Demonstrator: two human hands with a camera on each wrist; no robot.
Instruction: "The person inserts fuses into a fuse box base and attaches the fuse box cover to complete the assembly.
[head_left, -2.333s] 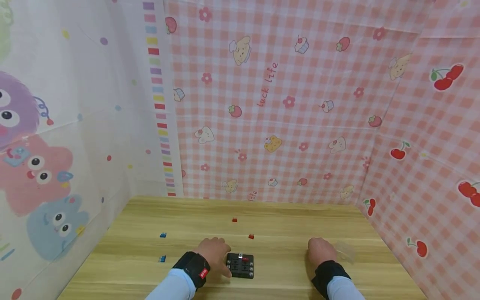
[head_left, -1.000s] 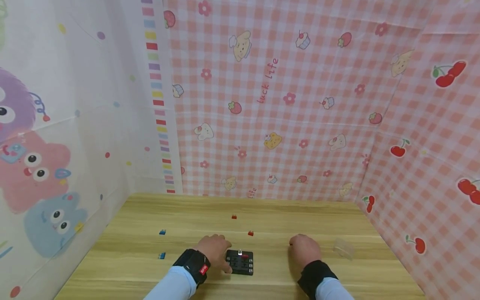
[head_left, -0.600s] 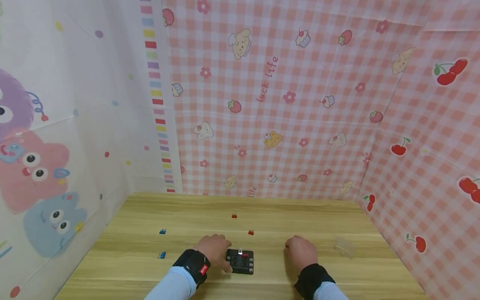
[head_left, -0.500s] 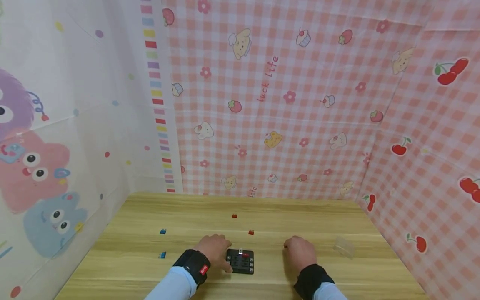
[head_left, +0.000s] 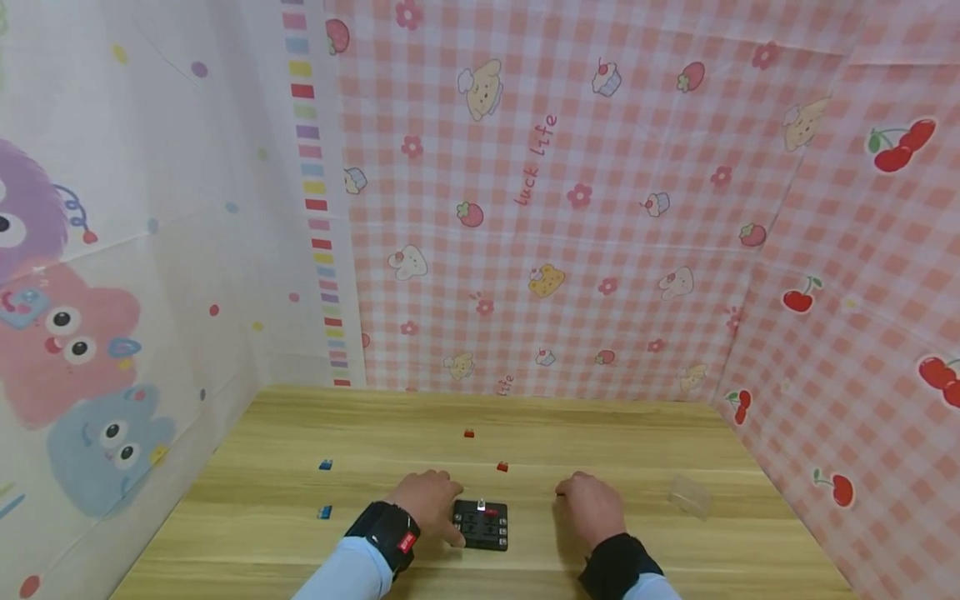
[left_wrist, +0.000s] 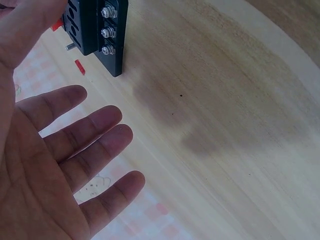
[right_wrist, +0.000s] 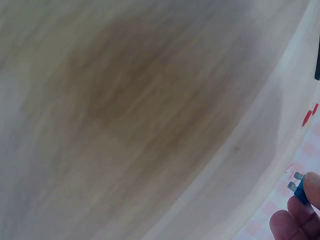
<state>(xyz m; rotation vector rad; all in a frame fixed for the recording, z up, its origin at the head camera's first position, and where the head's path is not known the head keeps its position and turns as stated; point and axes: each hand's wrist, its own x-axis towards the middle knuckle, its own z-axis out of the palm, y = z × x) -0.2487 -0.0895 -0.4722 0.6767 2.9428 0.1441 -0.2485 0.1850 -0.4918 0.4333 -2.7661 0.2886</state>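
Pink checked cloth (head_left: 645,250) backs a wood-grained table (head_left: 615,433), on which the black terminal block (head_left: 482,527) lies between my two hands, nearer the left. My left hand (head_left: 426,502) is spread beside it, fingers (left_wrist: 102,152) straight and gripping nothing; its thumb (left_wrist: 27,32) seems to touch the block, though the contact itself is hidden. Apart from the block, my right hand (head_left: 594,507) pinches a blue two-pronged fuse (right_wrist: 301,193). Two red fuses (head_left: 502,467) lie beyond the block, two more blue fuses (head_left: 326,465) to its left.
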